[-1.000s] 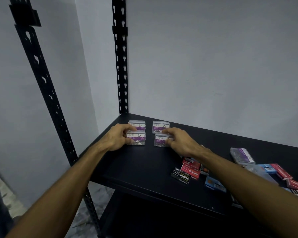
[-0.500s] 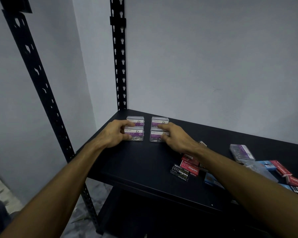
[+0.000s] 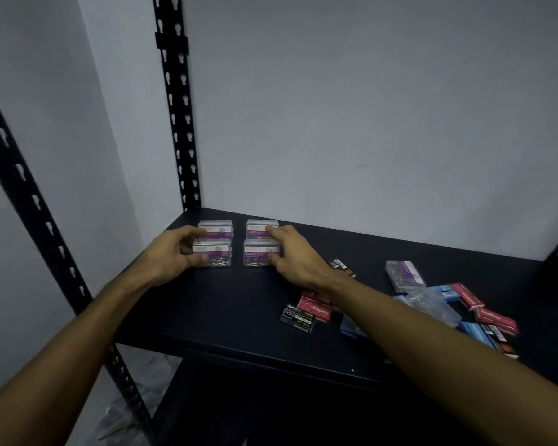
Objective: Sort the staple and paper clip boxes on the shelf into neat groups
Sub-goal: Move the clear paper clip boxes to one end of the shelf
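Left hand [image 3: 171, 252] grips the near-left paper clip box [image 3: 214, 257], thumb and fingers curled round its left end. Right hand [image 3: 295, 254] holds the near-right paper clip box [image 3: 259, 256] by its right end, index finger on the far-right box [image 3: 258, 229]. Half a second ago both hands were already on these boxes; little has shifted. Four clear boxes form a two-by-two block at the shelf [image 3: 207, 317] back-left corner, far-left box [image 3: 218, 227] included; labels read "PAPER CLIP". Right: a black [image 3: 298, 316] and a red "Staples" box [image 3: 314, 306], then a loose pile [image 3: 458, 309], uncountable.

Clear glossy plastic paper clip boxes [image 3: 212, 257] sit on a matt black shelf [image 3: 232, 304] with perforated metal uprights [image 3: 178, 123].
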A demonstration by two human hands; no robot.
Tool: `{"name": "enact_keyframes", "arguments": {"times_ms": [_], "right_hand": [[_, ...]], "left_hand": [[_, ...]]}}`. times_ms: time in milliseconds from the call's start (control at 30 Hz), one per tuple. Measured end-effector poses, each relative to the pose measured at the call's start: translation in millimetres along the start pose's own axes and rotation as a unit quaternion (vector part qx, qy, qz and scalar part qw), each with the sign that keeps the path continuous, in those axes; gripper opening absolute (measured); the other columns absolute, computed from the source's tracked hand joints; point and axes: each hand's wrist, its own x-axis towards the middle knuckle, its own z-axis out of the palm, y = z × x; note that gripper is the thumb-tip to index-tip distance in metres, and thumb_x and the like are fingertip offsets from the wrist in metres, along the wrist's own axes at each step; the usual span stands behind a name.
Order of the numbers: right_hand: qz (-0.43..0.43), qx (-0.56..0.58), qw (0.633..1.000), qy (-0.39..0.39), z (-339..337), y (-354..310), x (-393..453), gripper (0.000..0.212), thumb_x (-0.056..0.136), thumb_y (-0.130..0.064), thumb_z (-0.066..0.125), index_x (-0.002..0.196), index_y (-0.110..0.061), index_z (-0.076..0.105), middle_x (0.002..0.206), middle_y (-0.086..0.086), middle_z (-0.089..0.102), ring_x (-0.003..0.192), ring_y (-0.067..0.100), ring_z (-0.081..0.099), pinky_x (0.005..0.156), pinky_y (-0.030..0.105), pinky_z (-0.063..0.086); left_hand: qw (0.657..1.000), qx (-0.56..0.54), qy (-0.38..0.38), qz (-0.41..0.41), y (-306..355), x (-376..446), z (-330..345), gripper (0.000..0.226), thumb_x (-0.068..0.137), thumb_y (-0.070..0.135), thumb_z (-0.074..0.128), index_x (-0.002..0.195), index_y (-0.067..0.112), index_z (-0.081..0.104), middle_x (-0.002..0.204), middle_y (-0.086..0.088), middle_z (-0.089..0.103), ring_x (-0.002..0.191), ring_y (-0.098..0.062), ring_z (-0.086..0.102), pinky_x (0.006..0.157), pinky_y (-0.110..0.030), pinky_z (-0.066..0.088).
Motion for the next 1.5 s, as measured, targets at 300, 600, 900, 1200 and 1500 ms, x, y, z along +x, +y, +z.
{"name": "enact_keyframes", "arguments": {"times_ms": [300, 600, 900, 1200, 1500], "right_hand": [[-0.01, 0.004, 0.997, 0.072, -47.3, 10.7, -40.5, 0.032, 0.096, -0.02, 0.058, 0.126, -0.012, 0.062, 0.122, 0.006, 0.058, 0.111, 0.017, 0.057, 0.096, 0.031, 0.048], [0.058, -0.007, 0.992, 0.112, -106.2, 62.0, -113.2, 0.021, 0.096, -0.023, 0.059, 0.114, -0.015, 0.068, 0.116, -0.001, 0.064, 0.102, 0.011, 0.06, 0.091, 0.028, 0.05], [0.116, -0.045, 0.985, 0.118, -121.0, 112.6, -160.6, 0.022, 0.093, -0.031, 0.063, 0.111, -0.019, 0.068, 0.109, -0.003, 0.061, 0.099, 0.014, 0.06, 0.086, 0.033, 0.052], [0.147, -0.131, 0.979, 0.045, -115.9, 142.2, -191.1, 0.048, 0.079, -0.053, 0.071, 0.116, -0.024, 0.06, 0.107, -0.004, 0.047, 0.096, 0.014, 0.051, 0.076, 0.031, 0.047], [0.149, -0.007, 0.988, 0.037, -127.6, 155.7, -198.0, 0.03, 0.09, -0.036, 0.064, 0.117, -0.024, 0.061, 0.112, -0.005, 0.052, 0.096, 0.01, 0.053, 0.07, 0.024, 0.044]], "left_hand": [[0.987, 0.055, 0.118, 0.091, 51.2, -4.9, -4.9, 0.038, 0.089, 0.024, 0.07, 0.126, 0.022, 0.062, 0.115, -0.001, 0.057, 0.098, -0.016, 0.057, 0.085, -0.032, 0.048], [0.986, -0.065, 0.015, 0.156, 142.8, 9.6, 83.2, 0.022, 0.091, 0.02, 0.068, 0.112, 0.024, 0.069, 0.103, 0.003, 0.07, 0.097, -0.01, 0.065, 0.086, -0.026, 0.052], [0.975, -0.056, -0.098, 0.191, 213.0, 16.0, 183.4, 0.023, 0.093, 0.024, 0.065, 0.116, 0.023, 0.067, 0.103, 0.006, 0.065, 0.097, -0.007, 0.062, 0.079, -0.021, 0.051], [0.963, 0.043, -0.197, 0.18, 243.4, 30.0, 231.0, 0.054, 0.089, 0.036, 0.069, 0.139, 0.022, 0.053, 0.131, 0.001, 0.06, 0.109, -0.011, 0.056, 0.09, -0.025, 0.043], [0.961, 0.056, -0.236, 0.133, 243.3, 41.0, 236.7, 0.084, 0.079, 0.04, 0.078, 0.149, 0.014, 0.039, 0.145, -0.004, 0.049, 0.129, -0.02, 0.05, 0.109, -0.036, 0.039]]}}
